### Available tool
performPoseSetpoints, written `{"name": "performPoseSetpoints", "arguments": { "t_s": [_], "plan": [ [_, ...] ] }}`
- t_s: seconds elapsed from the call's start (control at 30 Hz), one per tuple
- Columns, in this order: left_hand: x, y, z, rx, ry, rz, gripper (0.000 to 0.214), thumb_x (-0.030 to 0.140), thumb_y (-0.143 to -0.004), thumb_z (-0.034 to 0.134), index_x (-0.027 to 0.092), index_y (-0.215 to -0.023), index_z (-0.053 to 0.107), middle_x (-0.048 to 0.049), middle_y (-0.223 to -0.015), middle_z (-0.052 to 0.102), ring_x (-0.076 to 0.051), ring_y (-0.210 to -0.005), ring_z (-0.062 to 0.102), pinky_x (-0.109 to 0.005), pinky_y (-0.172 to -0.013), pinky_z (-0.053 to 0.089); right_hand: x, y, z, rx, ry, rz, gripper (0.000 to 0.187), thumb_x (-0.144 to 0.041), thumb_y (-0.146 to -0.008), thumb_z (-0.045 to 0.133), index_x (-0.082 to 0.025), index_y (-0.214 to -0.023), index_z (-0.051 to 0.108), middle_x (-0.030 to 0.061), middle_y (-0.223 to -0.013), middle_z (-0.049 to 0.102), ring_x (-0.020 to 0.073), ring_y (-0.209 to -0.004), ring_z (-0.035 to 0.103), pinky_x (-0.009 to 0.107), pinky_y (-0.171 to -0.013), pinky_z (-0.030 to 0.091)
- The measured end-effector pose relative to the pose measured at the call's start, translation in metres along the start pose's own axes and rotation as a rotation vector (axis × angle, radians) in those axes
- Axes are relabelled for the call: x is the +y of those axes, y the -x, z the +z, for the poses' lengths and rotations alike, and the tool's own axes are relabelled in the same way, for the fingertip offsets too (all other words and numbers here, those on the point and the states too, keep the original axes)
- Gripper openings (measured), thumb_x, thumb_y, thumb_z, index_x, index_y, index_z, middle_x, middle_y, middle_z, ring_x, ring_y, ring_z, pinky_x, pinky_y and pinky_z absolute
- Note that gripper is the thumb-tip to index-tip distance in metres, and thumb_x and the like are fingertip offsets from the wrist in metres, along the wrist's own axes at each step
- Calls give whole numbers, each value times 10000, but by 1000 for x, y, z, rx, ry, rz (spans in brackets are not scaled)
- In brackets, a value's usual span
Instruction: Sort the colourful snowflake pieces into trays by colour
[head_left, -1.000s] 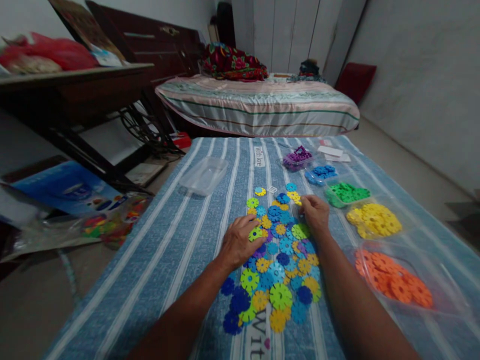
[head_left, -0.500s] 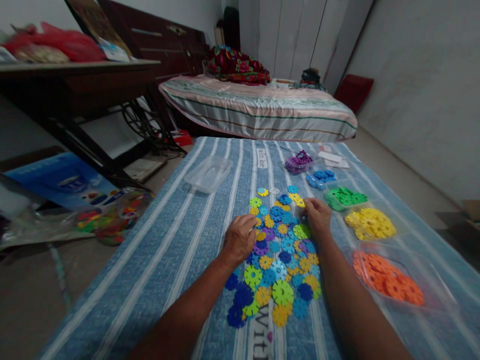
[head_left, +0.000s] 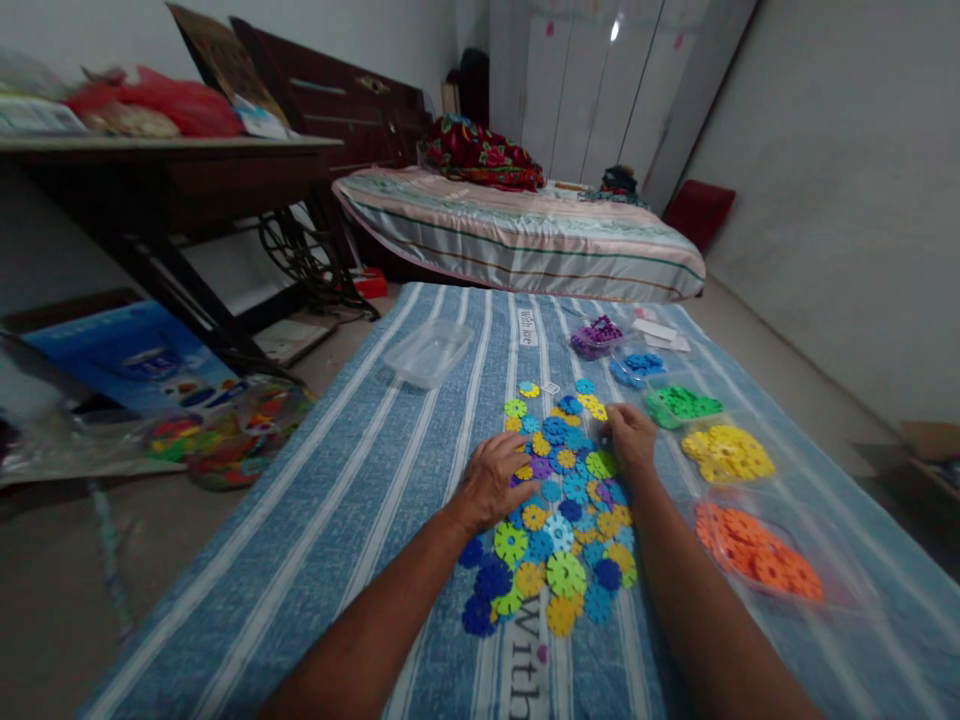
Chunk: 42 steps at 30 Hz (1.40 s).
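We see the left hand [head_left: 491, 482] with fingers parted and thumb apart, over the left edge of the disc scatter [head_left: 559, 533]. Fingers of the right hand [head_left: 632, 437] curl in at the scatter's right edge; any grip is hidden from us. Left of the scatter we note a wide stretch of striped cloth [head_left: 322, 520], a clear tub [head_left: 431, 355] beyond its far-left edge. Right of it, yellow discs [head_left: 729, 452] and orange discs [head_left: 765, 560] leave less room.

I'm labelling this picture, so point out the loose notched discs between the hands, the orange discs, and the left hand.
Loose notched discs [head_left: 556, 530], head view: a pale blue one, mid-spread.
Orange discs [head_left: 775, 568], head view: one within the heap.
Left hand [head_left: 489, 482], head view: its back.
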<state>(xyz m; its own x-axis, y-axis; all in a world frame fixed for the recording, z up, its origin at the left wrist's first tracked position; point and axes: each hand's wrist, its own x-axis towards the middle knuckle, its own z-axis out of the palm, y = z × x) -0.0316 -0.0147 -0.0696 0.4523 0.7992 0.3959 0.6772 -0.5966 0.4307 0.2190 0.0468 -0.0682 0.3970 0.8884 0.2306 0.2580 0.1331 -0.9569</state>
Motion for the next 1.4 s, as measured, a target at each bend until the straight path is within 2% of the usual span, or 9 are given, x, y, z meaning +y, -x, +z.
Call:
{"name": "performPoseSetpoints", "arguments": {
  "t_s": [0.3, 0.53, 0.77, 1.13, 1.4],
  "plan": [
    [-7, -3, 1, 92, 41, 26, 124, 178, -821, 607, 184, -914, 690, -116, -1139, 692, -245, -1116, 614, -456, -1001, 470, -2, 1, 2, -9, 2, 24, 360, -538, -708, 579, -184, -658, 626, -31, -461, 551, 143, -440, 482, 273, -490, 393],
    [-10, -3, 3, 150, 51, 3, 192, 139, -863, 499, 172, -900, 685, -114, -1074, 698, -221, -1067, 625, -409, -943, 513, 8, -3, 2, -28, -8, 30, 336, -509, -732, 574, -181, -679, 622, -31, -467, 555, 140, -446, 476, 265, -499, 386],
    [-14, 0, 5, 174, 45, -27, 300, 78, -830, 428, 165, -953, 688, -115, -1095, 690, -222, -1072, 622, -409, -946, 523, 3, -3, 2, -12, -13, 13, 324, -495, -734, 569, -182, -664, 617, -29, -464, 559, 142, -452, 476, 271, -521, 401],
    [-20, 3, 6, 252, -42, -76, 330, 45, -805, 426, 170, -966, 685, -95, -1072, 694, -214, -1049, 631, -397, -932, 543, 4, -5, 4, -5, 3, 9, 315, -495, -718, 572, -200, -614, 612, -23, -461, 559, 159, -475, 499, 290, -562, 411],
    [-19, 5, 2, 247, -51, -98, 314, 64, -791, 446, 181, -971, 675, -89, -1068, 691, -212, -1040, 634, -388, -931, 544, 6, -5, 4, -1, -9, 7, 310, -484, -736, 580, -197, -623, 613, -28, -469, 561, 155, -480, 496, 287, -562, 400]
  ]
}}
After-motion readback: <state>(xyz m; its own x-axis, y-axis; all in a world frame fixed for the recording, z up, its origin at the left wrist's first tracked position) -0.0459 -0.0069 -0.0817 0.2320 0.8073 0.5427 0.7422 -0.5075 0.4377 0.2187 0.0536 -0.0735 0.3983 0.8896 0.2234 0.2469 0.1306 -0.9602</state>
